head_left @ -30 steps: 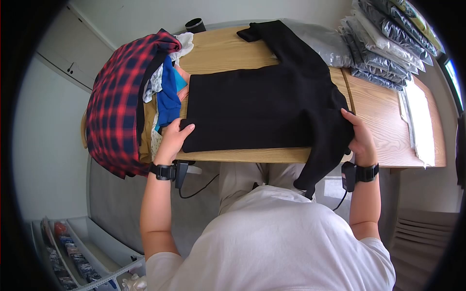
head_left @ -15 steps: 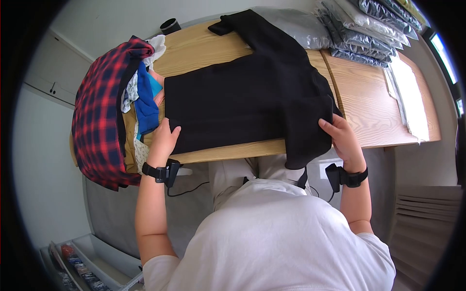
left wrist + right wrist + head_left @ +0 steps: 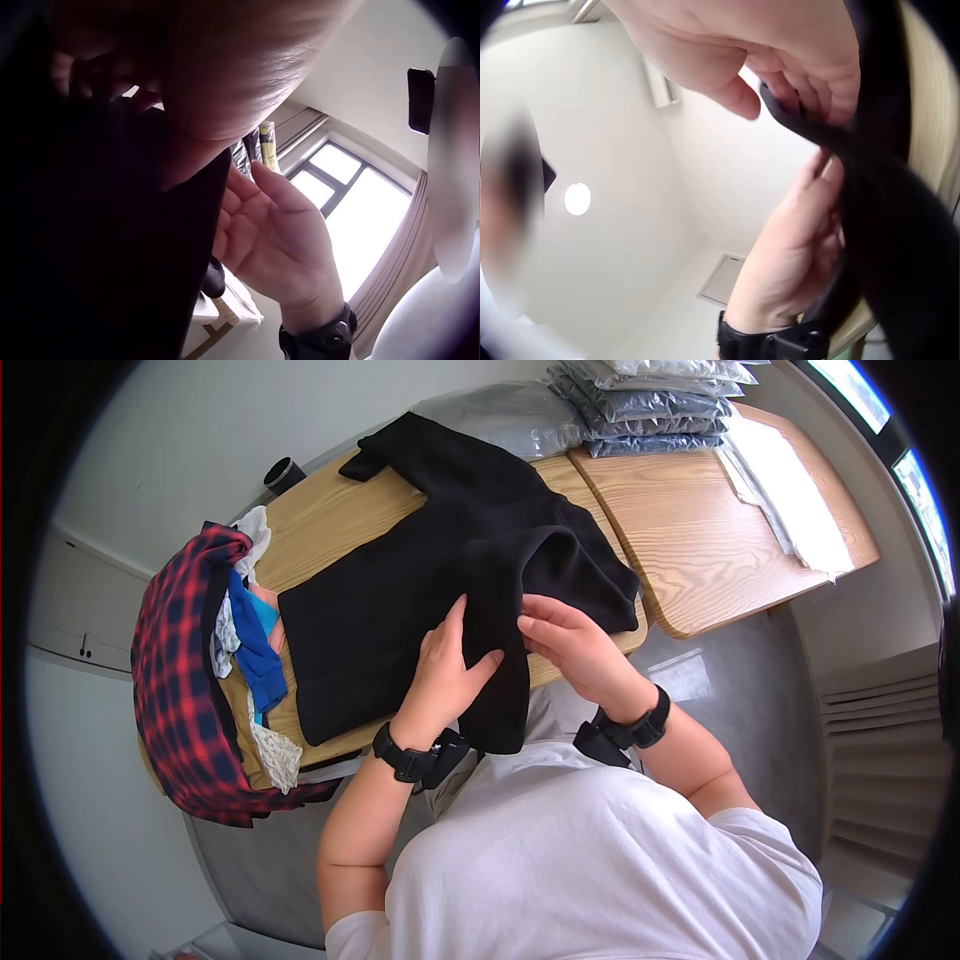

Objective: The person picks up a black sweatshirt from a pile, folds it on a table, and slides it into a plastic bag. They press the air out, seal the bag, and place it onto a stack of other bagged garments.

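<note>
A black long-sleeved top (image 3: 380,600) lies across the wooden table, its near sleeve (image 3: 497,700) folded over the body and hanging past the table's front edge. My left hand (image 3: 440,675) is on this sleeve, index finger and thumb spread apart over the cloth. From the other side, my right hand (image 3: 590,660) touches the sleeve's edge with its fingertips. The right wrist view shows its thumb (image 3: 739,97) standing off the black cloth (image 3: 900,202) while the other fingers reach over the edge. Dark cloth hides part of the left fingers in the left wrist view.
A red-and-navy plaid shirt (image 3: 185,670) covers a heap of clothes at the left, a blue garment (image 3: 255,650) showing. Bagged garments (image 3: 655,405) are stacked at the back, beside a grey plastic bag (image 3: 500,420). White sheets (image 3: 790,500) lie at right; a black cup (image 3: 284,475) stands behind.
Both hands have moved inward from the top's hem and shoulder to its near sleeve. That sleeve now lies folded over the body. The head view has swung to the right.
</note>
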Tool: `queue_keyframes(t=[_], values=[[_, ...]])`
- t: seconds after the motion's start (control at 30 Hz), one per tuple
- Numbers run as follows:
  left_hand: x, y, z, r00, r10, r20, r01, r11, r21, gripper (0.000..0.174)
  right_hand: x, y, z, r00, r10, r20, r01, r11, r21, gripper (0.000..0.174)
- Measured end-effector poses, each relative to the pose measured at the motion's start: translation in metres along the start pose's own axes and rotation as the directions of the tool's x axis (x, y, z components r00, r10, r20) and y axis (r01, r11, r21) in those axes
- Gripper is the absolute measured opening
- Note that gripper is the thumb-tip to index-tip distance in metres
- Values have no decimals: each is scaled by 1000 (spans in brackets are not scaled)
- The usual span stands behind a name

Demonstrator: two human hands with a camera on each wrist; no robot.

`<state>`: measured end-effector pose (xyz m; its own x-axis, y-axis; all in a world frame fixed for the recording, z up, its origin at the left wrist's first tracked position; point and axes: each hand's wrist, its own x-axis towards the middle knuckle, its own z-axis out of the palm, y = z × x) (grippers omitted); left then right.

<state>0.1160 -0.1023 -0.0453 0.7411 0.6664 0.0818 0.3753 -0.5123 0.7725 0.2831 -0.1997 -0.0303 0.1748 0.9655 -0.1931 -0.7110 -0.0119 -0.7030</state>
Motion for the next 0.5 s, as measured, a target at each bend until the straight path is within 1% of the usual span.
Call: queue_keyframes(t=[0.03, 0.07, 0.1, 0.13, 0.17, 0.2, 0.23, 0.27, 0.33, 0.37, 0.4, 0.43, 0.47, 0.5], values=[[2, 3, 2, 999, 45, -12, -42, 983, 176, 76, -8, -9, -10, 991, -122, 57, 133, 948, -288, 31], [2, 0, 7, 991, 101, -92, -76, 968, 239, 70, -15, -16, -20, 965, -216, 146, 260, 799, -542, 27], [4, 2, 6, 991, 98, -88, -75, 968, 238, 70, -19, -22, -29, 933, -356, 52, 309, 719, -623, 19], [7, 4, 5, 997, 29, -78, -16, 987, 163, 69, -21, -32, -40, 875, -482, 48, 323, 506, -800, 22], [9, 4, 4, 997, -40, -62, 45, 995, 87, 67, -17, -37, -53, 754, -652, 79, 319, 259, -912, 27], [10, 2, 5, 997, -44, -58, 49, 995, 87, 67, -17, -38, -62, 750, -658, 69, 243, 177, -954, 30], [11, 0, 6, 995, -60, -79, 63, 998, 31, 64, -16, -40, -69, 744, -665, 63, 165, 92, -982, 33], [12, -2, 7, 992, -77, -101, 75, 997, -25, 61, -15, -42, -74, 745, -664, 62, 165, 94, -982, 33], [16, 2, 7, 991, -63, -119, 62, 998, -11, 62, -12, -45, -78, 840, -538, -72, -32, 83, -996, 40], [17, 4, 8, 990, -45, -137, 46, 999, 2, 63, -9, -48, -78, 842, -535, -73, -32, 85, -996, 40], [20, 4, 7, 990, -48, -136, 49, 999, 4, 63, -6, -55, -74, 854, -518, -43, 22, 117, -993, 42], [23, 5, 6, 986, -13, -164, 7, 999, -36, 64, -3, -61, -69, 864, -503, -12, 74, 150, -986, 44], [25, 5, 6, 981, 22, -193, -37, 997, -74, 64, 2, -64, -63, 832, -554, 12, 143, 195, -970, 42], [27, 4, 6, 982, 22, -190, -36, 997, -73, 64, 7, -64, -68, 832, -555, 8, 141, 198, -970, 42]])
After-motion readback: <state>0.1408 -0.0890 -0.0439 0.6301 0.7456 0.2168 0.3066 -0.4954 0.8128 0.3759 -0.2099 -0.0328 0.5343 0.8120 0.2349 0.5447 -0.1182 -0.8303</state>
